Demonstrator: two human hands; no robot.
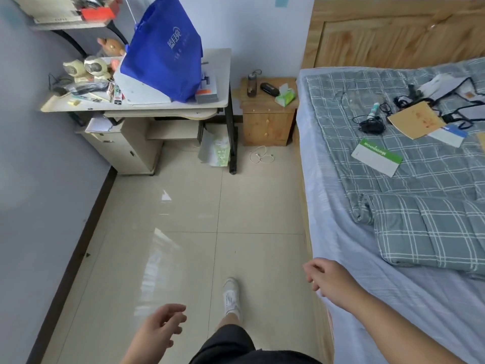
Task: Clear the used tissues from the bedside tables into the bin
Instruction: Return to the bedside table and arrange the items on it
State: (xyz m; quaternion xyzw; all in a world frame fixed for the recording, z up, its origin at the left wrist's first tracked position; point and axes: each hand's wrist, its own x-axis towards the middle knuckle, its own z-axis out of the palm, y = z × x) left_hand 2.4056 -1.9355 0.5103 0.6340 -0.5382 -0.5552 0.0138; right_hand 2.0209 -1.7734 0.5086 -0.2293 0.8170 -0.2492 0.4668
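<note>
A small wooden bedside table (pixel 267 127) stands against the far wall, left of the bed. On it sit a green tissue pack (pixel 285 95) with a white tissue sticking out, a dark bottle (pixel 252 84) and a black case (pixel 269 89). I see no loose tissue on it from here. A bin (pixel 215 151) lined with a grey-green bag stands under the desk, left of the bedside table. My left hand (pixel 160 327) hangs low over the floor, fingers apart, holding nothing. My right hand (pixel 325 277) is near the bed's edge, loosely curled and holding nothing.
A desk (pixel 147 105) with a blue bag (pixel 168 51), figurines and clutter fills the far left corner. The bed (pixel 393 179) on the right carries a checked quilt, papers and cables. A white cable (pixel 261 155) lies on the tiled floor. My foot (pixel 231 295) steps forward.
</note>
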